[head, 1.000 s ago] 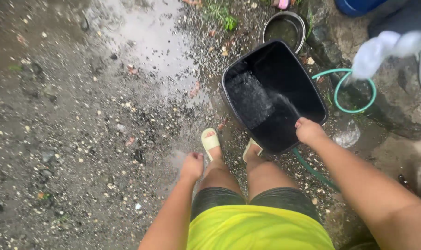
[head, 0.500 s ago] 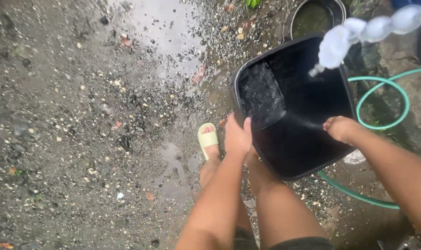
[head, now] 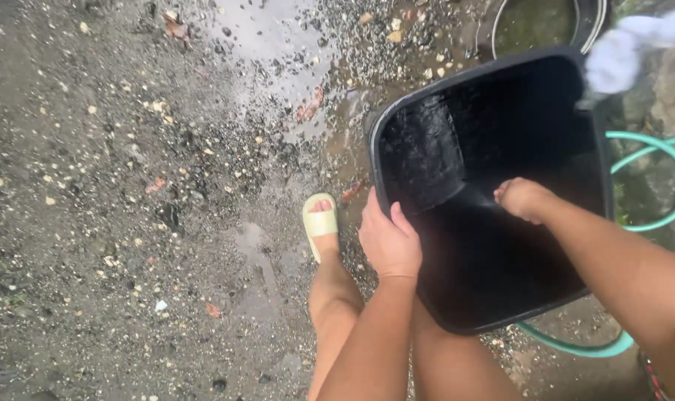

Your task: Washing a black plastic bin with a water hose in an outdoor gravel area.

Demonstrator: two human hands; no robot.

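Observation:
A black rectangular plastic bin (head: 426,104) stands tilted on wet ground, with water pooled against its left inner wall. My left hand (head: 388,241) grips the bin's near left rim, thumb outside. My right hand (head: 523,199) is inside the bin with its fingers curled, pressed against the dark inner wall; nothing shows in it. A white cloth-wrapped spout (head: 620,52) hangs over the bin's far right corner.
A green hose (head: 660,148) loops on the ground right of the bin and runs under it. A round metal basin (head: 586,18) of murky water sits behind. My foot in a pale yellow sandal (head: 320,223) stands left of the bin on wet gravel with puddles (head: 255,44).
My left hand rose from beside my knee and took hold of the bin's left rim. My right hand left the near rim and went inside the bin. The view moved closer.

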